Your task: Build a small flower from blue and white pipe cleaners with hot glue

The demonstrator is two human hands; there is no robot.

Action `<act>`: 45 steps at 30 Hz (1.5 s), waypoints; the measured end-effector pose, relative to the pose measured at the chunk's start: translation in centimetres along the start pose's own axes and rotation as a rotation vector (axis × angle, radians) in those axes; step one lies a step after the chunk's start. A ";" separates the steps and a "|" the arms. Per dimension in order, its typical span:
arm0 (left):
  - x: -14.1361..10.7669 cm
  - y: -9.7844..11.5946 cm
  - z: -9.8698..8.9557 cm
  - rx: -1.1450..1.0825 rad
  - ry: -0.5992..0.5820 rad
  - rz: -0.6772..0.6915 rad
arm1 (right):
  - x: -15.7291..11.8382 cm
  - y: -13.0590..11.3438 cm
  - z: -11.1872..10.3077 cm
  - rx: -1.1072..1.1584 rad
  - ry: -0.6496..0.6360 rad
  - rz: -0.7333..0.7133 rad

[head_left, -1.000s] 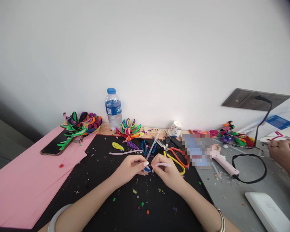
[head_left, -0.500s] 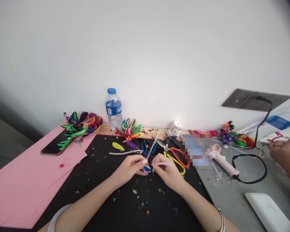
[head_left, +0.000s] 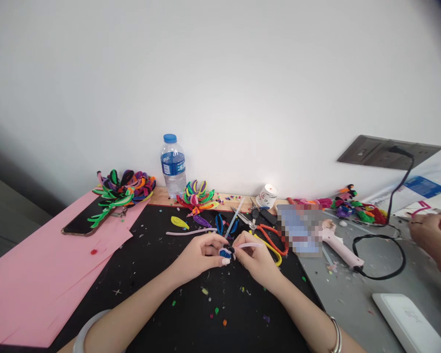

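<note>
My left hand (head_left: 204,252) has its thumb and fingers closed round a small blue-and-black pipe cleaner piece (head_left: 226,252). Against the same piece, my right hand (head_left: 256,257) pinches a pale lilac pipe cleaner (head_left: 250,244), whose free end points right. Just beyond the fingertips, a translucent glue stick (head_left: 236,214) slants away. Around it lie blue pipe cleaner loops (head_left: 219,224), a purple loop (head_left: 202,221), a yellow loop (head_left: 179,222) and another pale pipe cleaner (head_left: 190,232). Scissors (head_left: 266,233) with orange handles rest beside a yellow pipe cleaner (head_left: 275,254).
Along the wall stand a water bottle (head_left: 173,166), a paper cup (head_left: 267,196) and colourful pipe cleaner bundles (head_left: 127,189). A phone (head_left: 81,219) lies on pink paper (head_left: 33,274). At right are a corded glue gun (head_left: 342,249), a white box (head_left: 411,318) and another person's hand (head_left: 431,235).
My left thumb has shifted down and the fingers have turned, showing more of the blue-and-black piece. The lilac pipe cleaner's free end has risen slightly. The other person's hand has moved a little.
</note>
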State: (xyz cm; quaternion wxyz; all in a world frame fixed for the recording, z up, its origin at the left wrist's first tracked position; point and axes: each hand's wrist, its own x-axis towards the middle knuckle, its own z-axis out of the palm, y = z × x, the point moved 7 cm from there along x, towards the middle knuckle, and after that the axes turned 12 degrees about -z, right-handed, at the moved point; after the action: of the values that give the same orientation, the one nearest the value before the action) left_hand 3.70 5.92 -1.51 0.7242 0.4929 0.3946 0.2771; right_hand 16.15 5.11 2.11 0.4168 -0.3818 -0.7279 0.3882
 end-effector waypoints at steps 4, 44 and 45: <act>-0.2 0.1 0.0 -0.042 -0.008 -0.002 | 0.1 0.0 -0.2 -0.005 0.023 -0.006; -0.4 0.1 -0.5 -0.053 0.024 -0.064 | 0.0 0.6 -0.9 -0.080 0.079 0.025; -0.5 0.1 -0.5 -0.054 0.027 -0.064 | 0.0 0.6 -0.8 -0.078 0.077 0.023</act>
State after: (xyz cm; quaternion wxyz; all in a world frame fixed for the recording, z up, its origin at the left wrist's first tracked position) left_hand 3.06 5.84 -1.34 0.7405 0.4565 0.4123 0.2707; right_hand 17.04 5.60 1.89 0.4249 -0.4209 -0.7212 0.3495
